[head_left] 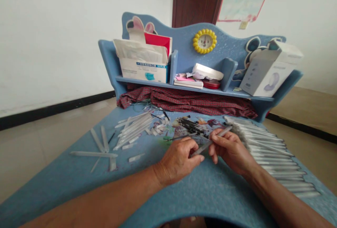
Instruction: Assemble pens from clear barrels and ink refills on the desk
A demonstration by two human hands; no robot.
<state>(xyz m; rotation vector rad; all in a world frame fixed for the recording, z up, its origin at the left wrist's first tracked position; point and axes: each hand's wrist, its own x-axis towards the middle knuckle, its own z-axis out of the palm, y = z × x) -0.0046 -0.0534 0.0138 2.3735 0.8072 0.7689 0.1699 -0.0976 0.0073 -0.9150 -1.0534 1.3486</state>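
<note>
Both hands meet over the middle of the tabletop [184, 200], a mottled blue surface, and share one slim grey translucent plastic tube [204, 148]. From where I stand, the left hand [180, 156] is closed around its lower end, fingers curled under and thumb laid forward. The right hand [231, 147] pinches the upper part between thumb and fingers, its other fingers loosely bent, so the tube slants up to the right between the two.

Just beyond them lies a tangle of thin black sticks [191, 126]. Over on the left I see a heap of long clear plastic tubes [135, 128], with short clear plastic pieces [159, 128] scattered beside it; nearer the left edge, a few more pale tubes [93, 154] fan out across one another. To the right, a long row of grey-filled tubes [276, 165] lies side by side, near the right forearm, and a fuzzy grey bundle [240, 132] sits just behind the right hand.

At the back, a crumpled red-and-black checked cloth [184, 100] is tucked beneath a blue shelf [155, 82] carrying two printed white cardboard boxes [142, 70], with a yellow flower-shaped clock [204, 41] on the panel above
</note>
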